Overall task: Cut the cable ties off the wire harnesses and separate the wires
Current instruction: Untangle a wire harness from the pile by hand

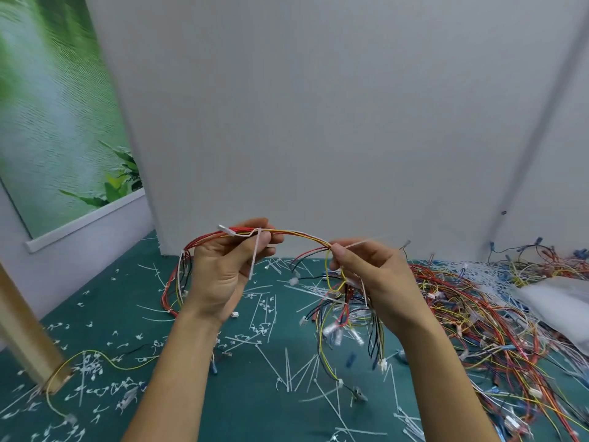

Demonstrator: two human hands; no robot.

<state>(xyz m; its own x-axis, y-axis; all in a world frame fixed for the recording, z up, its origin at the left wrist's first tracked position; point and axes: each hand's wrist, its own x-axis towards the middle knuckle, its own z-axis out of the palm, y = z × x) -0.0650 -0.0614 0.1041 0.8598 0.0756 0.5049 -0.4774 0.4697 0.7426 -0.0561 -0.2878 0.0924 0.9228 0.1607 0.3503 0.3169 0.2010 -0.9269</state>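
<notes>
Holding a harness of red, yellow and black wires (296, 235) arched above the green tabletop (191, 409), my left hand (223, 275) gripped it beside a white plastic cable tie (255, 260); my right hand (366, 275) pinched it further along. I judged it light, floppy, snag-prone. A tangled wire pile (478, 314) crowded the right side.

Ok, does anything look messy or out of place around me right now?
Yes. Cut cable ties litter the green surface, and one yellow wire strays left to the wooden leg, apart from the wire pile on the right.
</notes>
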